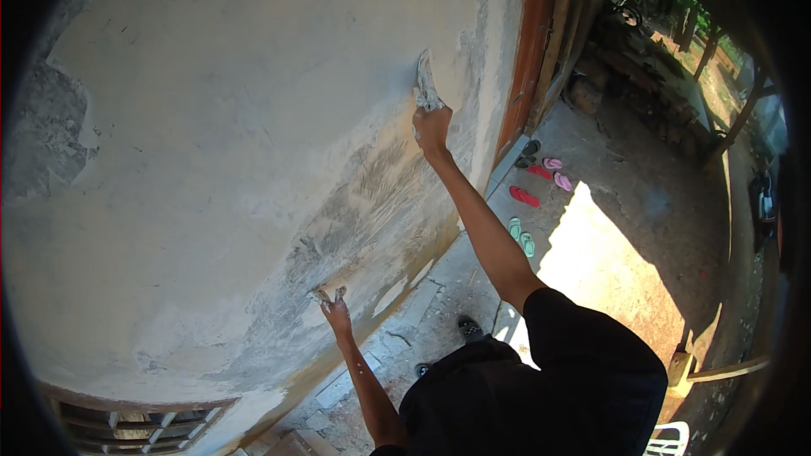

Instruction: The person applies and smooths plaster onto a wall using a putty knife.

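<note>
My right hand [432,128], reached high up the wall, is closed around a putty knife [426,76]. The blade is smeared with pale filler and lies against or very close to the plastered wall [211,118]. Much lower, my left hand [336,314] is near a rough grey patch on the wall [338,228]. Two grey-white smeared shapes stick up from its fingers; whether they are coated fingertips or a small tool is unclear. Pale spots dot the left forearm. The wall coat is smooth and cream in places, streaked and scratched between my hands.
A wooden door frame [532,42] borders the wall on the right. Several sandals, including a red flip-flop [525,196], lie by the doorway. Below the wall runs a concrete ledge [418,302]. A barred window opening [135,424] is at lower left, a white chair [669,439] at lower right.
</note>
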Demonstrator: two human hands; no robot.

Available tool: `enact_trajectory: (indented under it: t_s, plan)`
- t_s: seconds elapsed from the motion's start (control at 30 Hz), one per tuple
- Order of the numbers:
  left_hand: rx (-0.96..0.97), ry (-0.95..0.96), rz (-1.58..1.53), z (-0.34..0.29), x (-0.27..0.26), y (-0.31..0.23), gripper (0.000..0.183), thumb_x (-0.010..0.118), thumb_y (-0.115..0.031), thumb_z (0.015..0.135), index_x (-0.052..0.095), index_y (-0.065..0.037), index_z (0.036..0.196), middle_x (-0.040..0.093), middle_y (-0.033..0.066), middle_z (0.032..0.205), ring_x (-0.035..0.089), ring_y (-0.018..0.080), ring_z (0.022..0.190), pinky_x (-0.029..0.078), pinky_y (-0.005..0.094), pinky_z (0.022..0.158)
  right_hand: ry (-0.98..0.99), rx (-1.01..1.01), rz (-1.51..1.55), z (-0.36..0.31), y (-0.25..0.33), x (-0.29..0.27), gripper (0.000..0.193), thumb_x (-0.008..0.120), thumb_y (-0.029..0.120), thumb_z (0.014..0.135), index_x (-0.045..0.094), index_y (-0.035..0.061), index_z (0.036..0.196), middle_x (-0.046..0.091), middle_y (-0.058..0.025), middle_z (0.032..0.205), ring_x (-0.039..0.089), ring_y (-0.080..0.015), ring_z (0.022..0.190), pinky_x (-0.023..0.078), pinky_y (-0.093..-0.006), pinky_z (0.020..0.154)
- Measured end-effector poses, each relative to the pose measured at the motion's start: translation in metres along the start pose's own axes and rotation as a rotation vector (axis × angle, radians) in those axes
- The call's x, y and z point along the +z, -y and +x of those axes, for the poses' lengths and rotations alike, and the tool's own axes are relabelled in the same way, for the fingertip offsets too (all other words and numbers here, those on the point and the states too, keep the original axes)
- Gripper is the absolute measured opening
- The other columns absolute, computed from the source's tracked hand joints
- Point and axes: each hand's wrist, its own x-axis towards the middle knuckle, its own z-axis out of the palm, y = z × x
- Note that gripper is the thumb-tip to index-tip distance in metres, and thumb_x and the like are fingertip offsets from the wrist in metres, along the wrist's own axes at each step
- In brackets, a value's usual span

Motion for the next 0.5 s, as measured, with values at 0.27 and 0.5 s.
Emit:
enact_trajectory:
  t_s: [0.27,0.5]
  plan:
    - [-0.243,0.139,-0.229,-0.002,-0.002,-0.003,0.049,0.047,-0.005,0.076,0.019,-0.004,0.116,0.051,0.004,0.069,0.034,0.0049,0.042,0.027,0.0174,0.036,0.306,0.371,0.112,-0.103,0.003,-0.049,0.033,0.046,0.003,0.066,0.046,-0.011,0.096,0.05,-0.0192,0.092,0.05,-0.0211,0.08,0.04,-0.0286,0.069]
    - [-0.494,0.256,-0.457,-0.014,-0.004,0.0,0.044,0.044,-0.005,0.075,0.028,-0.011,0.116,0.042,0.0031,0.087,0.031,0.0149,0.077,0.02,0.0294,0.064,0.0,0.169,-0.043,0.076,-0.026,-0.046,0.014,0.047,0.002,0.065,0.048,-0.0116,0.069,0.05,-0.0079,0.059,0.044,-0.0141,0.05,0.036,-0.0301,0.044]
